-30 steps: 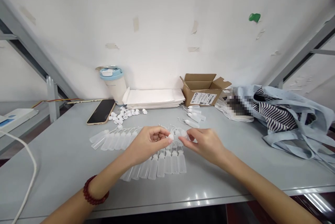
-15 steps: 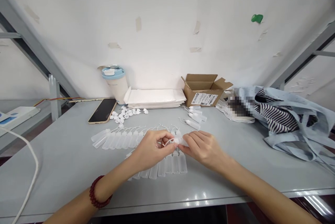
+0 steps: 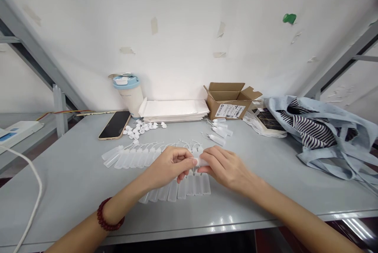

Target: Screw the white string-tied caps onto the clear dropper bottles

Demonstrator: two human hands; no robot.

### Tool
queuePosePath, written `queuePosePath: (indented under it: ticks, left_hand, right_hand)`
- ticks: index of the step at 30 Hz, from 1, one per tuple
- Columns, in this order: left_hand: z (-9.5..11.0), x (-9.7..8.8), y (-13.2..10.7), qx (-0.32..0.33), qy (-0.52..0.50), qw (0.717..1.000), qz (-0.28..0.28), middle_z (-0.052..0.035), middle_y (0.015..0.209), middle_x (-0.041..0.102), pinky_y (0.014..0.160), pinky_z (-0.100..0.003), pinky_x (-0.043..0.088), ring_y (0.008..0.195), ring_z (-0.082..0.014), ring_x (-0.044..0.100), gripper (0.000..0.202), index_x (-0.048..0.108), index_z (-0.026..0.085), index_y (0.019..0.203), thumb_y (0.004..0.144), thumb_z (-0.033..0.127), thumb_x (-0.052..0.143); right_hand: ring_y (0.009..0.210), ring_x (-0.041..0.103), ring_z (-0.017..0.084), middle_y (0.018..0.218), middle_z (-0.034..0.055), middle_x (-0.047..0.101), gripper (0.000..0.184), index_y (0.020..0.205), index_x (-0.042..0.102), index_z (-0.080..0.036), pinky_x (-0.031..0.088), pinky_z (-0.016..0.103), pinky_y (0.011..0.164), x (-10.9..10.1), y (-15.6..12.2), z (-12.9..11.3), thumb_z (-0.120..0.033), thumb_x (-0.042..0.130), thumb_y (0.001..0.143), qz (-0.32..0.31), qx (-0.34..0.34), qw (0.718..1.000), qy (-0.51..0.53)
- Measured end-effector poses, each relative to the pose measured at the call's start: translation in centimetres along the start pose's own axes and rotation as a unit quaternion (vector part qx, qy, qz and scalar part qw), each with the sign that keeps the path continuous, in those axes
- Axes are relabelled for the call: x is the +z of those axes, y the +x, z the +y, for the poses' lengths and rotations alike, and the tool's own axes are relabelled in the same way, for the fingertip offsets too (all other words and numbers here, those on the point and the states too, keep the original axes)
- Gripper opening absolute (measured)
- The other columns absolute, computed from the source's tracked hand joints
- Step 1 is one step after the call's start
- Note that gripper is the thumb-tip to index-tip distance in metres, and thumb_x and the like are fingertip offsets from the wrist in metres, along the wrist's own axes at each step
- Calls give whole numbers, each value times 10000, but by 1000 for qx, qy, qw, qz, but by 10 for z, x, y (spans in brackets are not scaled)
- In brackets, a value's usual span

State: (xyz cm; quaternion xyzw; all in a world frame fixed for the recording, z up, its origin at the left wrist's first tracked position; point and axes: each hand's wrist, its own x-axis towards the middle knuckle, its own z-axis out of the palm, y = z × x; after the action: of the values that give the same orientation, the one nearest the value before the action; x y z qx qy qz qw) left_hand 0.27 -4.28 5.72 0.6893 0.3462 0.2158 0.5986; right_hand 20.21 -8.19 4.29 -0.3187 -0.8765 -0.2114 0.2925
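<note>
Just above the table, a small translucent plastic bottle (image 3: 202,162) lies sideways between my hands. My right hand (image 3: 228,169) is wrapped round its body, covering most of it. With thumb and fingers my left hand (image 3: 169,169) pinches the white cap end (image 3: 195,161), whose details are hidden. Behind them a row of similar bottles (image 3: 138,158) with thin curved tails lies side by side. A second row of bottles (image 3: 186,188) lies nearer, partly under my hands. Several loose white caps (image 3: 141,127) are heaped further back. A few more bottles (image 3: 219,131) lie at the back right.
Along the wall stand a cup with a blue lid (image 3: 128,93), a stack of white envelopes (image 3: 175,109) and an open cardboard box (image 3: 228,103). A phone (image 3: 115,125) lies at left. A pale blue bag (image 3: 327,127) covers the right side. A white cable (image 3: 35,178) hangs at far left.
My fingers have closed in on the cap end; the thin tail that stuck up between my hands is now mostly covered. The bottle stays in my hands. The view has shifted slightly.
</note>
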Motion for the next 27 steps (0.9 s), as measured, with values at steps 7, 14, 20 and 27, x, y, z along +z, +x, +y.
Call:
queuePosePath:
  ticks: [7, 14, 20, 27]
  left_hand:
    - [0, 3, -3, 14, -7, 1000, 7, 23, 571, 568, 510, -208, 461, 527, -103, 547, 164, 648, 147, 770, 825, 297, 610]
    - [-11, 9, -3, 190, 181, 960, 95, -26, 803, 689, 631, -241, 480, 675, -129, 587, 143, 691, 174, 925, 852, 212, 574]
    - [-6, 11, -2, 151, 93, 980, 86, -22, 801, 696, 634, -228, 510, 719, -142, 629, 110, 696, 186, 878, 840, 242, 610]
    - [-13, 14, 1, 206, 141, 962, 108, -26, 775, 678, 657, -242, 487, 719, -143, 605, 84, 691, 185, 849, 845, 200, 609]
  right_hand:
    - [594, 552, 131, 728, 57, 599, 320, 930, 543, -142, 451, 226, 528, 9, -6, 5, -400, 364, 987, -9, 108, 968, 228]
    - [636, 528, 126, 720, 19, 595, 262, 871, 597, -159, 411, 235, 593, -1, 0, -2, -322, 419, 973, -96, 303, 871, 374]
    - [629, 464, 117, 701, -6, 550, 284, 845, 602, -162, 357, 234, 567, -5, 5, -8, -373, 446, 953, -131, 372, 804, 445]
    - [566, 366, 89, 637, -43, 457, 321, 804, 575, -155, 289, 224, 522, 0, 3, -2, -416, 451, 945, -152, 395, 764, 487]
